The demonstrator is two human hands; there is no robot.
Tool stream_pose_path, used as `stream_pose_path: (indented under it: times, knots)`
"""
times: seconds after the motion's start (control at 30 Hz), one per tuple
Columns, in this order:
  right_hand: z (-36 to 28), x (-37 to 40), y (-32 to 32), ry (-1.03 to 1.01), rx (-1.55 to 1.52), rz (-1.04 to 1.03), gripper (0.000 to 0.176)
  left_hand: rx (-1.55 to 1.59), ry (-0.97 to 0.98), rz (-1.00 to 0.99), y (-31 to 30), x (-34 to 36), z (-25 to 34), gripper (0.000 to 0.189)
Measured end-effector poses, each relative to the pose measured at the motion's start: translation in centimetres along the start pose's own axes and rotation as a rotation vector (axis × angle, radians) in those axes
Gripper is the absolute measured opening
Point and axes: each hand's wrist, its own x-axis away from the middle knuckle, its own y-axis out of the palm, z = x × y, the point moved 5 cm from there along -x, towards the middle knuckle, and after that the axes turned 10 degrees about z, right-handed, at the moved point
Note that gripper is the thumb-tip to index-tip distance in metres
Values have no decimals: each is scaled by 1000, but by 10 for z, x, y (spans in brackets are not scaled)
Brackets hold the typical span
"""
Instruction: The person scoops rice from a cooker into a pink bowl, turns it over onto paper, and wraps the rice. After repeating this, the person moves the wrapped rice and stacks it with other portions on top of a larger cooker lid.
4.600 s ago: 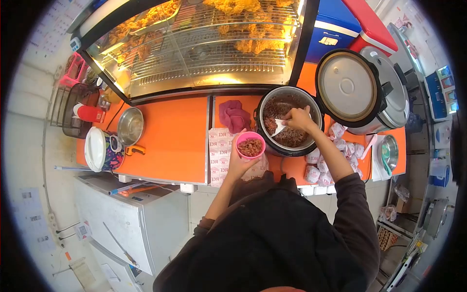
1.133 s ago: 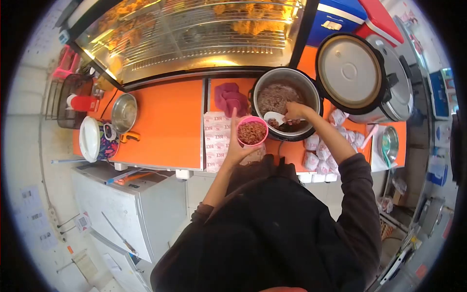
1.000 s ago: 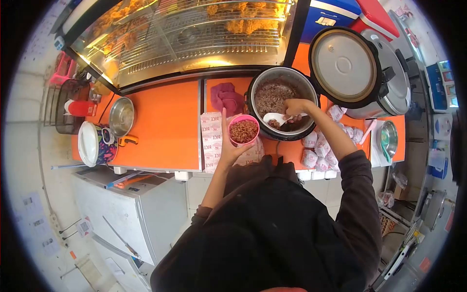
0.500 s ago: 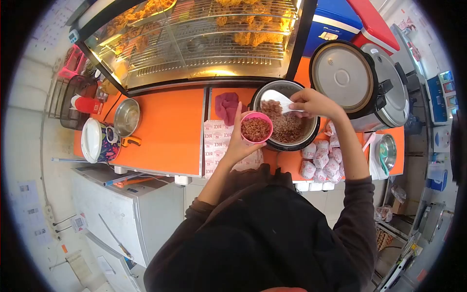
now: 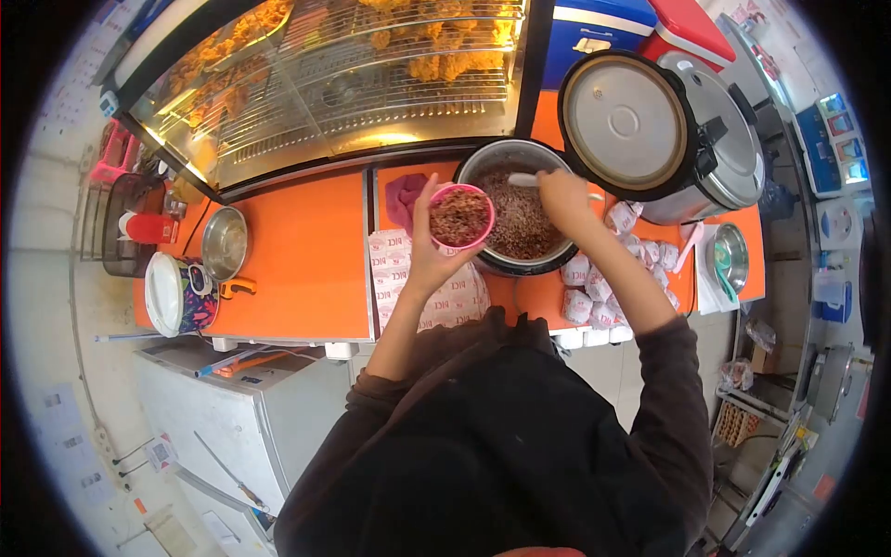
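My left hand (image 5: 434, 260) is wrapped round a pink cup (image 5: 461, 217) heaped with reddish-brown rice, at the left rim of a cooker pot (image 5: 469, 174). Over the pot's right side, my right hand (image 5: 564, 200) is closed on a white rice paddle (image 5: 523, 179), partly hidden by the hand and the pot. Brown rice (image 5: 524, 223) lies inside the pot. Printed wrapping paper (image 5: 390, 269) is left of and below the cup, with a purple cloth (image 5: 402, 199) behind. Several wrapped bundles (image 5: 577, 305) sit below right of the pot.
A heated glass display (image 5: 371, 139) with fried food stands behind the orange counter (image 5: 316, 251). The open cooker lid (image 5: 624, 121) rises at the right, near a steel bowl (image 5: 733, 255). Another bowl (image 5: 225, 243) and a patterned tub (image 5: 167, 295) are at the left.
The paddle has gone from above the rice beside the cup down into the pot. Rice in the cup now looks fuller. The view has shifted, moving the counter left in the frame.
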Motion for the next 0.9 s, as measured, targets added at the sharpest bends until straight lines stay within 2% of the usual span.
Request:
stream_pose_path:
  times: [0.07, 0.1, 0.17, 0.2, 0.27, 0.3, 0.33, 0.4, 0.43, 0.47, 0.53, 0.57, 0.6, 0.67, 0.7, 0.73, 0.8, 0.9]
  knots:
    - [-17, -2, 60, -231, 21, 123, 22, -3, -9, 15, -10, 4, 0, 111]
    - [-20, -5, 77, -237, 24, 118, 22, -12, -23, 43, -17, 9, 0, 110]
    - [-40, -1, 86, -469, -178, 325, 32, -66, -17, 90, -33, 20, 4, 108]
    - [-42, 4, 82, -481, -183, 318, 32, -71, -24, 101, -39, 25, 3, 108]
    - [-39, 23, 75, -452, -281, -71, 42, -41, -79, 183, -55, 34, -7, 108]
    - [-36, 31, 74, -497, -148, -154, 38, -32, -78, 201, -62, 39, -15, 109]
    - [-32, 33, 61, -507, -146, -159, 38, -33, -82, 211, -67, 41, -19, 109]
    - [-18, 41, 50, -497, 23, -493, 28, -49, -116, 267, -74, 45, -27, 108]
    - [-17, 31, 40, -466, 5, -498, 16, -37, -114, 276, -74, 44, -27, 107]
    - [-17, 23, 42, -457, 4, -502, 16, -33, -117, 267, -73, 40, -28, 107]
    - [-16, -2, 33, -431, -78, -128, 12, -78, -128, 278, -72, 39, -28, 107]
    - [-20, -10, 50, -422, -32, -28, 10, -72, -132, 264, -72, 38, -31, 107]
    - [-19, -2, 65, -423, -35, -42, 10, -72, -146, 265, -72, 39, -32, 107]
    - [-18, 11, 73, -414, 19, 88, 10, -128, -102, 229, -71, 33, -30, 106]
    - [-18, 22, 66, -356, 24, -25, 11, -120, -107, 235, -71, 31, -28, 106]
    - [-17, 27, 57, -364, 24, -30, 11, -121, -113, 243, -72, 32, -29, 106]
    - [-14, 46, 63, -590, 230, -316, 12, -146, -131, 223, -76, 33, -31, 111]
    - [-13, 16, 56, -545, 238, -256, 12, -107, -166, 261, -77, 36, -35, 111]
